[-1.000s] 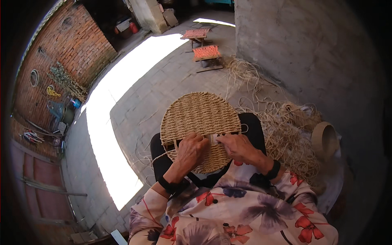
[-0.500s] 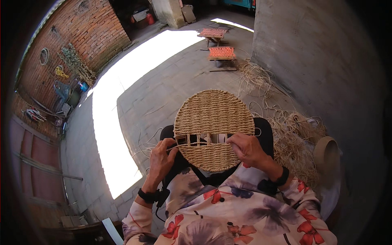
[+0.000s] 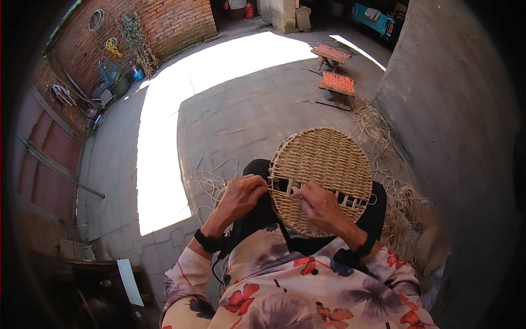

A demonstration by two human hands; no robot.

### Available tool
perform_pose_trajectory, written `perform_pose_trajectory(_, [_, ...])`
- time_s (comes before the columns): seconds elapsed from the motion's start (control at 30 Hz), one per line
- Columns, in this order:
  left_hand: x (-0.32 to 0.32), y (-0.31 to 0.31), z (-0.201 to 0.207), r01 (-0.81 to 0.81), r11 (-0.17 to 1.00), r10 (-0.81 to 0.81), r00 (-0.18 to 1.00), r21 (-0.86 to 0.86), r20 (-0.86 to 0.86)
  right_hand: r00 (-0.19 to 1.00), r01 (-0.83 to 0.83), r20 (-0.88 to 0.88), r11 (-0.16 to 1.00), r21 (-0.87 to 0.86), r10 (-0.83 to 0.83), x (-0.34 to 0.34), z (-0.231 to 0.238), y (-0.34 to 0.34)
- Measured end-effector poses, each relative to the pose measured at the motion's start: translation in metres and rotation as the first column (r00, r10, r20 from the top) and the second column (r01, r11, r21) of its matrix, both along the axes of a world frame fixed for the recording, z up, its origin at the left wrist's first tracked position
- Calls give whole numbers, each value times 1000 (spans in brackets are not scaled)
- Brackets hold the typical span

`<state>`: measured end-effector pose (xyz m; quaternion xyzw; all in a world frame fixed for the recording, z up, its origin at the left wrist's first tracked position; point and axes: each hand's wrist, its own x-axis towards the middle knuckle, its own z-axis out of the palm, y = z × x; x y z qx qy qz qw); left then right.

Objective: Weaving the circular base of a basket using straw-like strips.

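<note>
A round mat of twisted straw-coloured cord lies across my lap, tilted down to the right. An unwoven gap crosses its lower half, with bare upright strands showing at the right end. At the mat's left rim, my left hand is closed in a pinch on thin cord. Loose loops of the cord hang beyond that hand. My right hand has its fingers curled together at the left-middle part of the gap; what they grip is hidden. A small cord loop sticks out at the mat's right edge.
A tangled heap of cord lies on the floor to the right, along the grey wall. Two low stools with pinkish-orange woven seats stand ahead. A dark table with a pale strip is at lower left.
My right hand has moved left along the gap, from its right end to its left-middle part. My left hand stays at the left rim. The view has shifted, and the mat now sits tilted.
</note>
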<state>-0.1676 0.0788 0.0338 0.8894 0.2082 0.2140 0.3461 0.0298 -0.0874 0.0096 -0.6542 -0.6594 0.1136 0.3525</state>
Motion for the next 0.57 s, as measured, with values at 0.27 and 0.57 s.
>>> perform_pose_trajectory(0.27, [3, 2, -14, -140, 975, 128, 989, -170, -78, 986, 22, -162, 998, -54, -30, 4, 5, -2])
perform_pose_trajectory(0.57, [11, -21, -37, -337, 941, 337, 941, 28, 6, 991, -8, -130, 995, 100, 20, -9, 4, 26])
